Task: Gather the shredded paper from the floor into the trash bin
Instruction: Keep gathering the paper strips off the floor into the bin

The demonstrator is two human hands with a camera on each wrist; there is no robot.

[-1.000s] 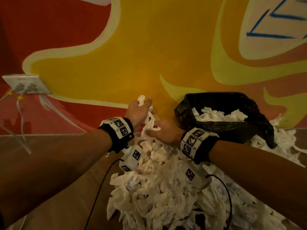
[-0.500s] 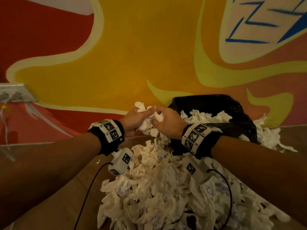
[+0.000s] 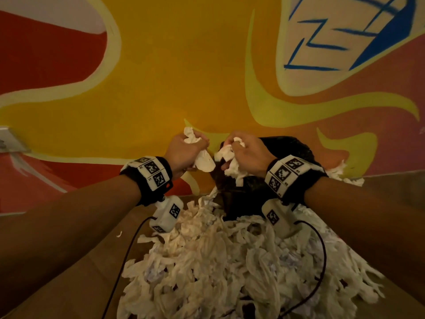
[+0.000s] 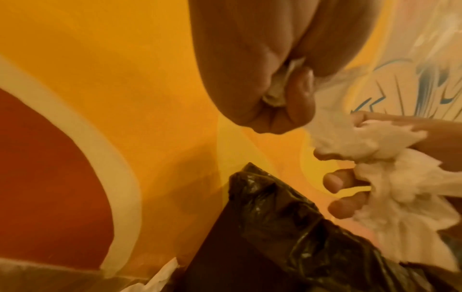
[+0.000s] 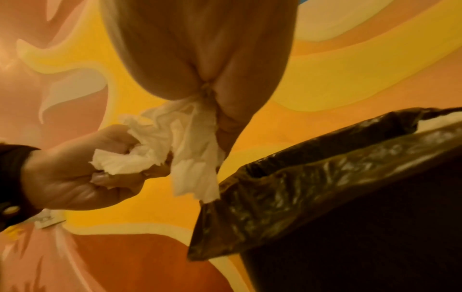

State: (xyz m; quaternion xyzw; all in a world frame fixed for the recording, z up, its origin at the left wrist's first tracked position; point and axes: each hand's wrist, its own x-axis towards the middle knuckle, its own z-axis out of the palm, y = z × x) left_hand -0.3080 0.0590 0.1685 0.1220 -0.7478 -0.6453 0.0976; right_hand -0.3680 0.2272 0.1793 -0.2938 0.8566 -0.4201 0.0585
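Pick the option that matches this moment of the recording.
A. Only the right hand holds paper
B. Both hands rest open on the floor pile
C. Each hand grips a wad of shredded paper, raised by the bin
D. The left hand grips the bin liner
C. The left hand and the right hand each grip a wad of shredded paper, raised above the floor pile by the black-lined trash bin.

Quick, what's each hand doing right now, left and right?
Left hand: gripping a wad of shredded paper.
Right hand: gripping its own wad, beside the trash bin.
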